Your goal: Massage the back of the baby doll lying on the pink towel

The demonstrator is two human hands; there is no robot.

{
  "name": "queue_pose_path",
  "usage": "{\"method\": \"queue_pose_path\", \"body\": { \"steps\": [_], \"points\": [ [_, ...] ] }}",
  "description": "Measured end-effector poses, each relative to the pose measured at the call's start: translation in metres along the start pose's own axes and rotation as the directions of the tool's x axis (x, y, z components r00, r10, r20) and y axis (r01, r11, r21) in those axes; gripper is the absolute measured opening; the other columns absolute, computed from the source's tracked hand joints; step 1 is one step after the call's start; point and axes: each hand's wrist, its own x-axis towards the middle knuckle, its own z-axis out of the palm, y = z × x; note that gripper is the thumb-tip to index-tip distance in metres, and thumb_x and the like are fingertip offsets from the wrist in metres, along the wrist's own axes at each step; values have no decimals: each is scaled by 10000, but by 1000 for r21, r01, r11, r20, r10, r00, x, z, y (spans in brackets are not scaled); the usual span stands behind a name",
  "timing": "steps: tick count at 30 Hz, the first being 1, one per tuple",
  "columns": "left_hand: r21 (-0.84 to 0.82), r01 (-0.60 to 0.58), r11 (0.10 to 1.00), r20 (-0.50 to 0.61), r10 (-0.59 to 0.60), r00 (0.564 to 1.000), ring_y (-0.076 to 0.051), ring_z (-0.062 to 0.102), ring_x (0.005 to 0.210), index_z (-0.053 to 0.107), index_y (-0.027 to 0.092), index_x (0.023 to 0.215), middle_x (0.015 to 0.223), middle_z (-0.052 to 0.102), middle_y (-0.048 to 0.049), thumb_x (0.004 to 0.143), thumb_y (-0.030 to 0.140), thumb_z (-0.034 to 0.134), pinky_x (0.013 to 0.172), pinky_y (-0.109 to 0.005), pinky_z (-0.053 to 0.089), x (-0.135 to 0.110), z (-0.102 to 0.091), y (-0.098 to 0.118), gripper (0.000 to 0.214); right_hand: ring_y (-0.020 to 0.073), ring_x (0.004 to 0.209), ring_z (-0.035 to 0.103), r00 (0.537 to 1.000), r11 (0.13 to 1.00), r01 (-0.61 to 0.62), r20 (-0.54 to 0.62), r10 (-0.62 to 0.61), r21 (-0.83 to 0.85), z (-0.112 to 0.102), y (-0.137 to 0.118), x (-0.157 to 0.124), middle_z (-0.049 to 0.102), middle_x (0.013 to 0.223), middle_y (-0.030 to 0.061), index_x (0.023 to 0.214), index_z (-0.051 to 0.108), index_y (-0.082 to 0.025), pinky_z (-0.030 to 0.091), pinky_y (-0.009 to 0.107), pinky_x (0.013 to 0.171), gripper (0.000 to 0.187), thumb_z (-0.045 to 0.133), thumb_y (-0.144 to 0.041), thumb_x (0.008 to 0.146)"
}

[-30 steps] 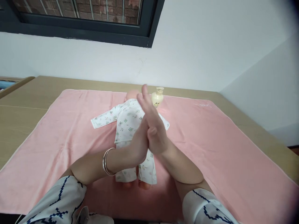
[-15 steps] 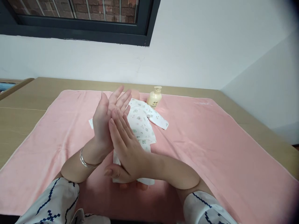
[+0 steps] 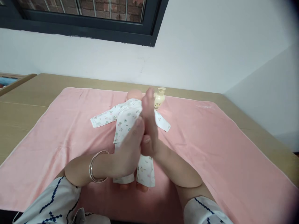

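Observation:
My left hand [image 3: 129, 147], with two silver bangles at its wrist, is pressed palm to palm against my right hand [image 3: 149, 123]. The right fingers stretch upward, slightly blurred by motion; the left fingers are mostly hidden behind them. Nothing shows between the palms. Below and beyond them lies a doll [image 3: 134, 94] on its back or front, I cannot tell which, in a white printed top [image 3: 125, 121] and white printed trousers [image 3: 146, 171]. Its sleeves spread to both sides. Just behind my right hand stands a pale yellow pump bottle [image 3: 159, 99], partly covered.
A pink cloth [image 3: 205, 149] with some wrinkles covers much of the wooden table [image 3: 21, 109]. A white wall [image 3: 191, 46] and a dark-framed window [image 3: 93, 26] rise behind the table. Something blue [image 3: 7, 81] shows past the left edge.
My palms have turned from a slanted, crossed position to upright and facing each other, and have shifted right. More of the doll's head and left-side sleeve now shows.

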Motion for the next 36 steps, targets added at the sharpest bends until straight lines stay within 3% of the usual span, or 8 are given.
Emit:
{"method": "queue_pose_path", "body": {
  "steps": [6,11,15,20,24,27,31,36],
  "points": [
    [67,-349,935,-194,355,915,-250,331,1479,522,303,1348,1462,512,-9,1003,596,287,1262,-519,191,28,-37,25,510,311,1527,-78,975,945,-23,215,-51,328,19,-36,-17,-166,1650,-43,1567,-162,-262,88,561,1275,752,233,-581,1012],
    [252,-594,764,-235,644,728,-227,463,1396,583,261,1276,1362,595,-27,1018,499,367,1232,-448,292,65,-49,3,411,230,1479,313,935,683,-354,269,233,639,-7,-38,-9,355,1585,44,1519,328,-266,298,478,1233,547,343,-507,1027],
    [355,-470,808,-229,563,794,-236,540,1315,592,223,1241,1312,626,-73,1014,565,299,1158,-435,391,99,-62,-44,504,241,1205,631,817,472,-483,186,545,738,-22,-2,2,628,1344,55,1337,549,-263,480,496,1088,424,387,-471,1005],
    [494,-167,853,-348,371,861,-238,591,1219,615,165,1150,1243,655,-125,1014,449,356,1089,-418,438,127,-82,-96,407,235,1243,588,884,884,-467,10,467,8,0,78,-1,672,1276,61,1203,671,-217,425,465,1125,354,450,-256,929],
    [563,-91,821,-373,351,859,-227,628,1116,614,179,1137,1166,682,-111,1004,365,357,1017,-404,481,131,-90,-121,344,237,1347,499,828,896,-336,364,428,-289,28,117,-14,577,1407,116,1335,599,-129,341,442,1182,481,374,-132,909],
    [629,-94,772,-355,393,848,-230,611,1151,601,183,1176,1208,669,-113,996,340,364,1050,-414,462,129,-91,-132,337,255,1471,321,809,897,-224,441,389,-381,35,131,-20,444,1528,82,1447,487,-155,171,507,1240,502,358,-190,963],
    [668,-86,739,-340,406,849,-245,580,1212,586,166,1215,1267,644,-125,992,335,363,1090,-438,432,128,-89,-137,358,271,1508,224,767,836,-320,397,505,-446,29,144,-22,306,1603,70,1501,409,-174,176,510,1233,526,298,-379,1030],
    [674,-65,736,-351,396,848,-252,572,1220,590,155,1210,1267,641,-130,993,341,350,1092,-447,426,128,-90,-138,373,364,1458,310,693,584,-435,160,703,-686,36,123,-23,348,1539,271,1495,347,17,222,520,1200,643,337,-416,1020]
  ]
}}
